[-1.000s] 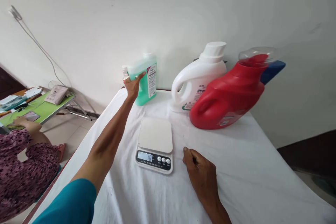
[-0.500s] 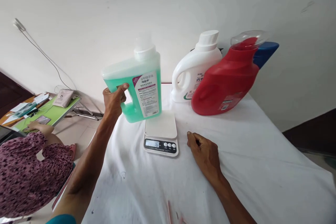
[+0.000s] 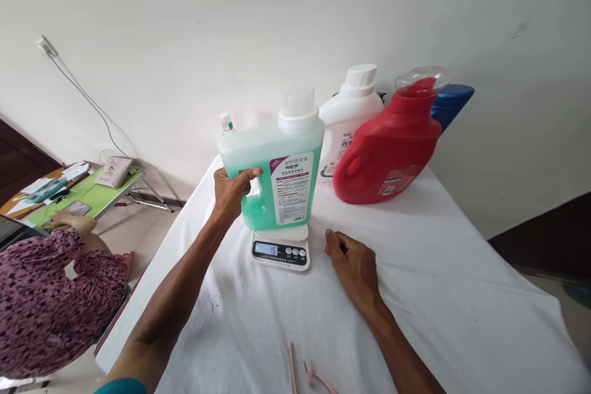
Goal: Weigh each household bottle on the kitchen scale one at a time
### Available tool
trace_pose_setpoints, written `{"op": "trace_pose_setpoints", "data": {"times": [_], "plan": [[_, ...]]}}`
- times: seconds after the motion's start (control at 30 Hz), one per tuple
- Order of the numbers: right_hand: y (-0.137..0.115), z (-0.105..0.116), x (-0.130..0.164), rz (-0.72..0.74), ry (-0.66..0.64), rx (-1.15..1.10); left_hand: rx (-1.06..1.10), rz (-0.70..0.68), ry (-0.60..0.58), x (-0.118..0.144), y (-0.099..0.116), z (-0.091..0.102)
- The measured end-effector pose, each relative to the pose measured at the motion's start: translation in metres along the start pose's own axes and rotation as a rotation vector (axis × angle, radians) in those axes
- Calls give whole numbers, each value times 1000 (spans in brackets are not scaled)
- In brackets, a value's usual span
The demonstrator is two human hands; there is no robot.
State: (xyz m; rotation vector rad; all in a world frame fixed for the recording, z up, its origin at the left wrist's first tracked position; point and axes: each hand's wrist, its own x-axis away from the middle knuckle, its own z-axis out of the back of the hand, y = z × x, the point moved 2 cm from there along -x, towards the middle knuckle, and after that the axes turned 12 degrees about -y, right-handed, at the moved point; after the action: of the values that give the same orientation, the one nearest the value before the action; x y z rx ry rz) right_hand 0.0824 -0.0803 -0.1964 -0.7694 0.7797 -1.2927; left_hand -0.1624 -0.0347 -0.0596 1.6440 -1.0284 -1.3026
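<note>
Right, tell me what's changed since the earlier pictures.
The left hand, keeping its grip, has brought the green bottle rightward and closer, over the scale; whether it touches is unclear. The scale still reads 16; the right hand, closed beside it, and the white bottle and red bottle stayed put.

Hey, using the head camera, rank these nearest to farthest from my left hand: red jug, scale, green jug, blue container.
From your left hand:
1. Green jug: held by its handle.
2. Scale: below, slightly right.
3. Red jug: well to the right.
4. Blue container: farthest right, behind the red jug.
</note>
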Motion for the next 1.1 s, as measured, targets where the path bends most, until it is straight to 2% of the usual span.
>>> {"op": "trace_pose_setpoints", "data": {"times": [0.2, 0.33, 0.5, 0.6, 0.7, 0.77, 0.83, 0.9, 1.1], "plan": [[-2, 1, 0, -38, -12, 2, -33, 5, -33, -4, -5, -1], [-8, 4, 2, -64, -18, -10, -109, -8, -98, -2, -2, 2], [-12, 5, 4, -84, -31, -32, -264, -127, -244, 3, 2, 22], [-11, 5, 3, -81, -15, -12, -186, -145, -150, 6, -16, 47], [-10, 4, 2, -74, -11, 7, -141, 17, 65, 16, -54, 72], [-10, 4, 1, -66, -18, 12, -165, 123, 124, 25, -79, 83], [-10, 4, 1, -55, -20, 16, -206, 185, 81, 32, -96, 89], [-10, 4, 2, -44, -13, 19, -253, 204, 26, 37, -105, 91], [-10, 3, 2, -32, -4, 10, -299, 209, -25, 37, -107, 93]]}}
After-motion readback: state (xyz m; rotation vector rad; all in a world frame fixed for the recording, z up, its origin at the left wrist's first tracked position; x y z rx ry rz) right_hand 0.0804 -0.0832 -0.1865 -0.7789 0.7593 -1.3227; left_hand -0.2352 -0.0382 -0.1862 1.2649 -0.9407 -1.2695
